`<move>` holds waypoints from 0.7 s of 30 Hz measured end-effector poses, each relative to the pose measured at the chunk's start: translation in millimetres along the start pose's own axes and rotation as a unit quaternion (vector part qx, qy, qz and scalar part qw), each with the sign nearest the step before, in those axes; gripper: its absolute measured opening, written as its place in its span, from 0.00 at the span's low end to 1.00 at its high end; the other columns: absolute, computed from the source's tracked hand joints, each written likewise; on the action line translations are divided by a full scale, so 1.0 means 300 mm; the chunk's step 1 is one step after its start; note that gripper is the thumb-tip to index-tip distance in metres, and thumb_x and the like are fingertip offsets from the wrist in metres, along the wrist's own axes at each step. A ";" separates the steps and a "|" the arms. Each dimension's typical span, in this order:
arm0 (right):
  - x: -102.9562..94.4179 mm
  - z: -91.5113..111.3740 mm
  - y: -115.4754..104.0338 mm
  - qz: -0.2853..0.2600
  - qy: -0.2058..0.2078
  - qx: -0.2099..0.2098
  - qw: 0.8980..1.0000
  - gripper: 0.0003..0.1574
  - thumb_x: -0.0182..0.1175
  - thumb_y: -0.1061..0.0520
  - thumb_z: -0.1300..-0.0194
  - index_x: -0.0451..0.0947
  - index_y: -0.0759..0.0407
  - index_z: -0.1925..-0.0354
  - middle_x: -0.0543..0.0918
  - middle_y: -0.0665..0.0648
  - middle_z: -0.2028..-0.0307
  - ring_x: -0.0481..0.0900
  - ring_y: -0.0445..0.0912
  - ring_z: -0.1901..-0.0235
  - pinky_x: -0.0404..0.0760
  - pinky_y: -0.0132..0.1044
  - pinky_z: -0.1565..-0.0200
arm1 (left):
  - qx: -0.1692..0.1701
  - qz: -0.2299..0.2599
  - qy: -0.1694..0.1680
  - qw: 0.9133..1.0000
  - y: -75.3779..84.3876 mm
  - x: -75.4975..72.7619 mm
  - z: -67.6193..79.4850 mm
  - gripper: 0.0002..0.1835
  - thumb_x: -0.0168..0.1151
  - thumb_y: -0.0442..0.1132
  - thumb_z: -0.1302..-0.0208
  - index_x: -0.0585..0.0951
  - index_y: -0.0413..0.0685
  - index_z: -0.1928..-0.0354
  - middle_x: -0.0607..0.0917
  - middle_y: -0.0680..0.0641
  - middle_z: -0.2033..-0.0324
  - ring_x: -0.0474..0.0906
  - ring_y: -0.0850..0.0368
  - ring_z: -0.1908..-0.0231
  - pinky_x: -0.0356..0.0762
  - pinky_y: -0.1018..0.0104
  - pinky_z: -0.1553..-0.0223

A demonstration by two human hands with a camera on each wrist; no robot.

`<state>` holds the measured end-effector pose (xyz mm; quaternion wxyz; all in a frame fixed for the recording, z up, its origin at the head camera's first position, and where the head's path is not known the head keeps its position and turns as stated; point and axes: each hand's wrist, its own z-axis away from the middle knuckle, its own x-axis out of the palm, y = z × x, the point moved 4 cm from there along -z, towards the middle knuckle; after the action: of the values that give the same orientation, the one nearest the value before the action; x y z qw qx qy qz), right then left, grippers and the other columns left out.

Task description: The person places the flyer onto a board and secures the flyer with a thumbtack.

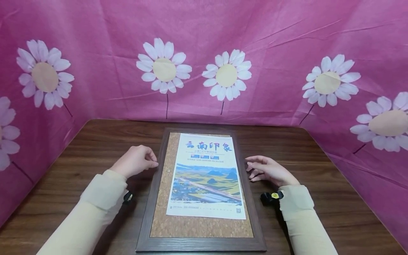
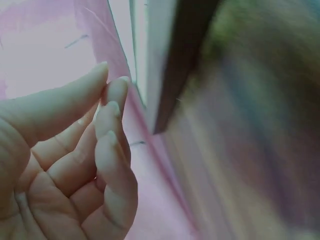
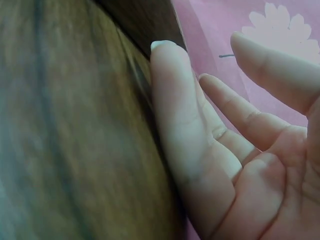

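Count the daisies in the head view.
6: one daisy at the left edge, a second beside it, a third and fourth beyond the frame, a fifth further right, a sixth at the right edge. Others may be hidden.

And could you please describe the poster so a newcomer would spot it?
On the wooden table lies a dark frame around a cork board. The poster lies on that cork board, set apart by its white paper and blue-and-yellow landscape picture.

Large heading “云南印象” (image 1: 214, 146) on poster (image 1: 206, 186), smaller print (image 1: 205, 160) unreadable
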<state>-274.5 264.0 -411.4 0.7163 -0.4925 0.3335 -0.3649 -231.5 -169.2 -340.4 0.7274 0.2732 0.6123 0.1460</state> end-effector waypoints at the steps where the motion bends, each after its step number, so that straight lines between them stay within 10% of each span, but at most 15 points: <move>1: -0.003 0.001 0.000 -0.002 -0.001 -0.002 1.000 0.36 0.52 0.55 0.24 0.55 0.75 0.30 0.80 0.55 0.58 0.84 0.41 0.68 0.86 0.38 0.60 | 0.005 -0.001 0.002 1.000 0.016 -0.004 -0.005 0.05 0.67 0.37 0.37 0.84 0.42 0.67 0.85 0.47 0.72 0.79 0.58 0.72 0.76 0.64 0.70; 21: -0.017 0.005 0.009 -0.024 -0.010 -0.005 1.000 0.34 0.51 0.55 0.23 0.55 0.74 0.30 0.82 0.55 0.57 0.85 0.42 0.66 0.86 0.39 0.59 | 0.061 0.016 0.015 0.998 0.210 0.080 -0.114 0.09 0.61 0.38 0.33 0.86 0.44 0.57 0.88 0.44 0.61 0.84 0.52 0.60 0.82 0.55 0.57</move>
<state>-275.3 269.7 -412.8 0.7085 -0.5075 0.3162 -0.3748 -251.9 -97.6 -327.1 0.6981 0.3242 0.6263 0.1239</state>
